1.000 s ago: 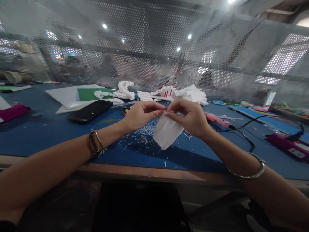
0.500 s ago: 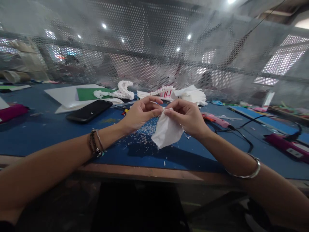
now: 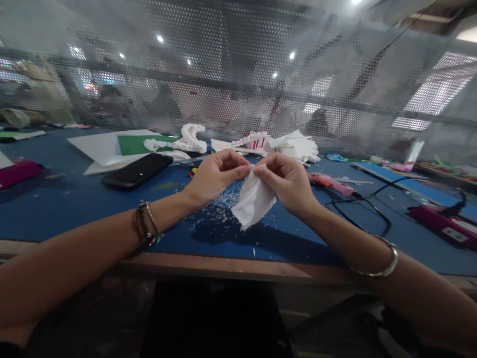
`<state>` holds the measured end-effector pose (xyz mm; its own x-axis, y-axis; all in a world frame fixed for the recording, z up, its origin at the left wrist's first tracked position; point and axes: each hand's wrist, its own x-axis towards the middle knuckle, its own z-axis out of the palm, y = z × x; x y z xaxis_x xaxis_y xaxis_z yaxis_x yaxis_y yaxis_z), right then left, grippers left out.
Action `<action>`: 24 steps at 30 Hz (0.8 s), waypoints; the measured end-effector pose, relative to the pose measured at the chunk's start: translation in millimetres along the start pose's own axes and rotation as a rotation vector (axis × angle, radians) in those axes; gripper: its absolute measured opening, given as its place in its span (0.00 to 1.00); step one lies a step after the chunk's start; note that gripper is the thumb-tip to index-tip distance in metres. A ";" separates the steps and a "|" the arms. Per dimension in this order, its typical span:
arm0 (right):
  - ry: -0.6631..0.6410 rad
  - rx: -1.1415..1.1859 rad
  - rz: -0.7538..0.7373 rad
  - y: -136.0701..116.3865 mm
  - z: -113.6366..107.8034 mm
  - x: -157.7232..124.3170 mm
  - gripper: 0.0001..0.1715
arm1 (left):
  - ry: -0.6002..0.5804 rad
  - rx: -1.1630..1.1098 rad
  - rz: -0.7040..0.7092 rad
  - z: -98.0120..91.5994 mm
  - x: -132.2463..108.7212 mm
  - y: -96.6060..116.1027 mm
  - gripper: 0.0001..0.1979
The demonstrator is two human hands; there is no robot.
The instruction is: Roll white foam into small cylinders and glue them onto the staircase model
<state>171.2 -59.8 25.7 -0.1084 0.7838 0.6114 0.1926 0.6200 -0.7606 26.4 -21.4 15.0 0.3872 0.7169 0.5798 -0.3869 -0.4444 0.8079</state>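
Observation:
A thin white tissue [image 3: 254, 201] hangs from my fingertips above the blue tabletop [image 3: 122, 219]. My right hand [image 3: 286, 181] pinches its upper edge between thumb and index finger. On the other side, my left hand [image 3: 219, 176] has thumb and index finger pressed together at the top corner, close to the right fingertips. What exactly lies between the left fingertips is too small to see. Tiny white shreds [image 3: 219, 209] are scattered on the table beneath the tissue.
Left of my hands lies a black phone [image 3: 137, 171], with white and green sheets [image 3: 137, 144] behind it. White paper pieces [image 3: 294, 145] are stacked at the back. A pink glue gun [image 3: 333, 184] with a black cable and a magenta power strip [image 3: 443, 226] are at the right.
My left thumb and index finger have closed together at the tissue's corner. The tissue has turned slightly and its hanging part looks narrower. My right hand stays nearly in place.

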 end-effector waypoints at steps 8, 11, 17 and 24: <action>0.047 -0.149 -0.089 -1.4 1.3 -2.1 0.03 | 0.037 0.055 0.001 0.1 -1.2 1.6 0.05; 0.080 -0.196 -0.128 -3.3 2.8 -3.4 0.03 | 0.027 0.070 0.023 0.6 -1.6 2.6 0.05; 0.145 -0.242 -0.190 -8.5 5.9 -6.2 0.03 | -0.006 0.099 0.061 2.7 -2.5 9.2 0.07; 0.148 -0.214 -0.174 -7.4 3.5 -2.2 0.05 | 0.025 0.122 0.097 2.8 -2.5 4.2 0.07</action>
<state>166.5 -66.0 29.1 -0.0177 0.6434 0.7653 0.3865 0.7104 -0.5882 26.2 -26.6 17.2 0.3315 0.6796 0.6544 -0.3166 -0.5733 0.7557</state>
